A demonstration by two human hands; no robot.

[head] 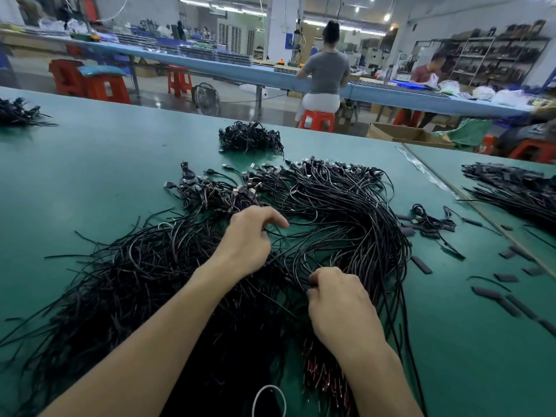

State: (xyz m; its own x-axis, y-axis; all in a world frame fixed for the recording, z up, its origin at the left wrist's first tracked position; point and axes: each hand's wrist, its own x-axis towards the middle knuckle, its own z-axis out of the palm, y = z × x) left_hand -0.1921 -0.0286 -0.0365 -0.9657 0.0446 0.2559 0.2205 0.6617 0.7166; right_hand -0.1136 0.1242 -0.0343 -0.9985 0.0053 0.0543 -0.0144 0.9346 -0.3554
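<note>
While the right hand (340, 302) clamps a bunch from the cable pile (331, 200) at 5 o'clock, likely as an anchor, the left hand (249, 236) pinches into it at centre to tease strands free. It sprawls across the table (90, 164): thin, black, tangled, plugs (240, 188) fanned toward 12 o'clock.

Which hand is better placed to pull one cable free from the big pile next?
Probably the left hand: its fingertips pinch a single cable at a thin spot of the pile. The right hand grips a thick bundle nearer the person, so it better holds the pile steady.
</note>
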